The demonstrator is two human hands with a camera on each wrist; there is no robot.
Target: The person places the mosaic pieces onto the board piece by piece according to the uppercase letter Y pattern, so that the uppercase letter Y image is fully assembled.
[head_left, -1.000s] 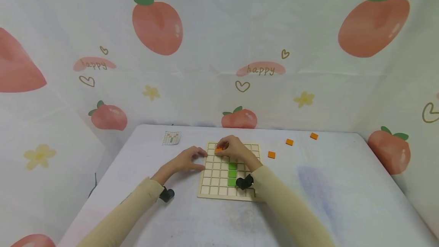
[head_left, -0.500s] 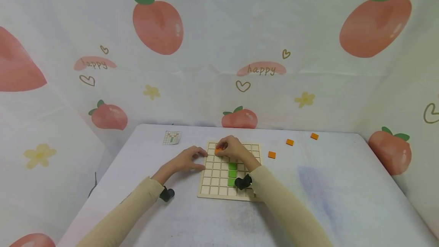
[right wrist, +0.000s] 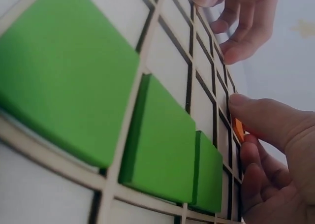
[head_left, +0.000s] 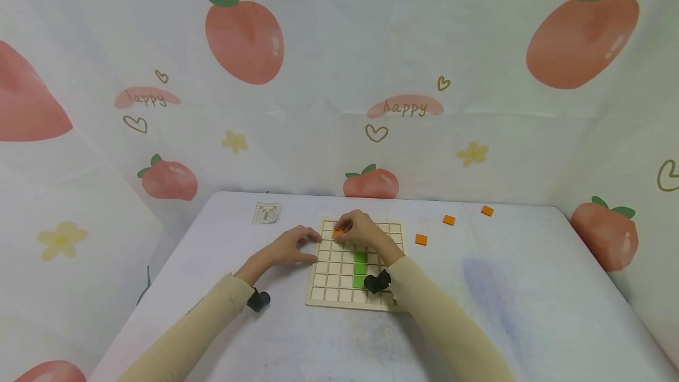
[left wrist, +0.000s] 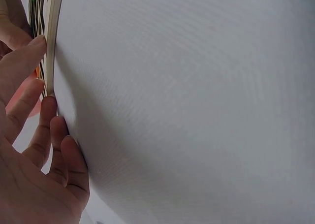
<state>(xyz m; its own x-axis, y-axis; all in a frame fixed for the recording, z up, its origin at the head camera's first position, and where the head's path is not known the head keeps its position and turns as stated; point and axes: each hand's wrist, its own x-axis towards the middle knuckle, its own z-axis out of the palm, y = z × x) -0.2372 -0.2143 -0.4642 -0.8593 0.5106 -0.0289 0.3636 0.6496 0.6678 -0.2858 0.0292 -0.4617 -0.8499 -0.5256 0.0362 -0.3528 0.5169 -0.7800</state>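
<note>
A wooden grid board [head_left: 333, 282] lies on the table, with a column of three green square tiles [head_left: 360, 269] in its cells. Near the board's far left corner my right hand [head_left: 363, 231] pinches an orange square tile [head_left: 338, 233] between thumb and fingers, down at the grid. In the right wrist view part of that orange tile [right wrist: 239, 129] shows behind the thumb. At the board's left edge my left hand [head_left: 289, 246] rests with loosely bent fingers. The left wrist view has its fingertips touching the board's side [left wrist: 51, 47]; nothing is gripped there.
Right of the board lie three loose orange tiles: a near one [head_left: 421, 240], a middle one [head_left: 449, 220] and a far one [head_left: 487, 211]. A small printed pattern card [head_left: 266, 213] lies at the far left. A patterned cloth [head_left: 318, 152] hangs behind the table.
</note>
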